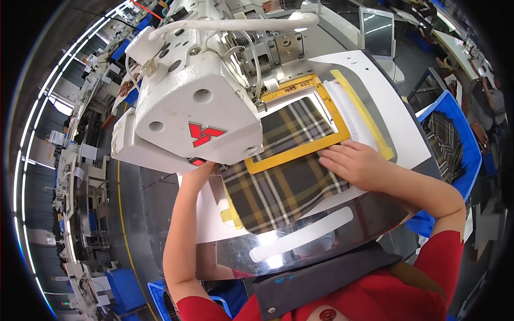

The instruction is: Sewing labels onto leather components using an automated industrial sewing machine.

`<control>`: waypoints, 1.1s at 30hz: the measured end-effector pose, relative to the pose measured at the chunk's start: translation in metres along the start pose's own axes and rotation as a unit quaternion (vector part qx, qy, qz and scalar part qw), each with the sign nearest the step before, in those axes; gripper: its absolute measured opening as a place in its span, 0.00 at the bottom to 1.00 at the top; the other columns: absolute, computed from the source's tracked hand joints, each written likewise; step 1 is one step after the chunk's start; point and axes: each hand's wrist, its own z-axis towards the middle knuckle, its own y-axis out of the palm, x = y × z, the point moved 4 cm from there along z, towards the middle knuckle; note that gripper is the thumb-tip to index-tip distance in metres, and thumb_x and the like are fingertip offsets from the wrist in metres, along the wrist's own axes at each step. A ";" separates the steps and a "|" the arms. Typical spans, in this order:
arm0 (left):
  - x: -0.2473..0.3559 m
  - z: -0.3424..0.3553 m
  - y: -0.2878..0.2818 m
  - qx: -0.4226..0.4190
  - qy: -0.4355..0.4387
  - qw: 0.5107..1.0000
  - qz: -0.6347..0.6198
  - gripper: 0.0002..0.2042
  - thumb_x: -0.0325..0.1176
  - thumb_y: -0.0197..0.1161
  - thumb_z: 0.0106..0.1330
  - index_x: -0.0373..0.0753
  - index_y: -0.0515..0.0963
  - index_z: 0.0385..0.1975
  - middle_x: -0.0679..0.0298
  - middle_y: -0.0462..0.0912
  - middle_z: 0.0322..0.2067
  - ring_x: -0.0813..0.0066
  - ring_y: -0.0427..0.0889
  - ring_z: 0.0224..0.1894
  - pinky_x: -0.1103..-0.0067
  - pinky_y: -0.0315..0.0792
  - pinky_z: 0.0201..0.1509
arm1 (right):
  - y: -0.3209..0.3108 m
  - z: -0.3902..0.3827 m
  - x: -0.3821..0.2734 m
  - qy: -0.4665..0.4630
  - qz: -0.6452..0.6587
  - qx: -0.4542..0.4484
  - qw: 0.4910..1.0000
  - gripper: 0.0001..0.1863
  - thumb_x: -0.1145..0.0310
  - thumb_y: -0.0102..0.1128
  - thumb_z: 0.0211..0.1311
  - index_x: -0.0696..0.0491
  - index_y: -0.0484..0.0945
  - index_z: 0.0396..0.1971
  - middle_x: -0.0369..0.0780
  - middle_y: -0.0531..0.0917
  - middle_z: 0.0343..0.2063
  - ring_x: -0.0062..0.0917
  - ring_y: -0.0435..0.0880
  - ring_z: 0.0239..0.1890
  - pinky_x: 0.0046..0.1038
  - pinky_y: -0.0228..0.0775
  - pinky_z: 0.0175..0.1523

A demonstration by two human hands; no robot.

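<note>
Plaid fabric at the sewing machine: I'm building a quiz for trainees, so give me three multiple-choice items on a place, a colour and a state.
1. Where does the right hand rest?
A. On the blue bin
B. On the plaid fabric at the frame's lower right corner
C. On the machine head

2. What colour is the rectangular frame lying on the fabric?
A. Yellow
B. Green
C. Black

3. How does the fabric lie?
A. Rolled up
B. Hanging from a hook
C. Spread flat on the machine bed

Answers: 1 B, the fingers lie flat on the cloth beside the frame. 2 A, its border is yellow. 3 C, it lies flat under the frame.
</note>
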 end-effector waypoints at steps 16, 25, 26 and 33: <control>-0.021 -0.020 0.032 0.211 0.371 0.900 0.089 0.14 0.26 0.62 0.59 0.35 0.78 0.46 0.52 0.80 0.48 0.52 0.77 0.52 0.67 0.69 0.58 | 0.055 0.019 0.152 0.350 0.251 0.078 0.899 0.09 0.71 0.64 0.56 0.59 0.79 0.34 0.42 0.75 0.32 0.33 0.78 0.37 0.29 0.70 0.44; 0.022 0.011 0.013 0.204 0.251 0.944 0.065 0.14 0.25 0.62 0.58 0.35 0.78 0.46 0.51 0.80 0.47 0.51 0.77 0.52 0.66 0.69 0.58 | 0.074 0.054 0.189 0.438 0.212 0.148 0.861 0.09 0.68 0.62 0.56 0.56 0.81 0.35 0.44 0.79 0.32 0.35 0.80 0.37 0.32 0.72 0.44; 0.029 0.016 0.016 0.201 0.236 0.949 0.063 0.14 0.25 0.62 0.58 0.35 0.78 0.46 0.51 0.80 0.47 0.50 0.77 0.52 0.66 0.69 0.58 | 0.076 0.054 0.185 0.438 0.216 0.144 0.860 0.09 0.68 0.62 0.56 0.56 0.81 0.35 0.44 0.79 0.32 0.35 0.80 0.37 0.32 0.72 0.44; 0.011 -0.026 0.024 0.180 0.132 0.974 0.044 0.14 0.25 0.62 0.58 0.34 0.78 0.45 0.51 0.80 0.47 0.49 0.77 0.51 0.66 0.69 0.57 | 0.025 0.005 0.109 0.363 0.267 0.260 0.854 0.09 0.70 0.62 0.59 0.56 0.78 0.38 0.41 0.80 0.32 0.31 0.80 0.37 0.29 0.72 0.44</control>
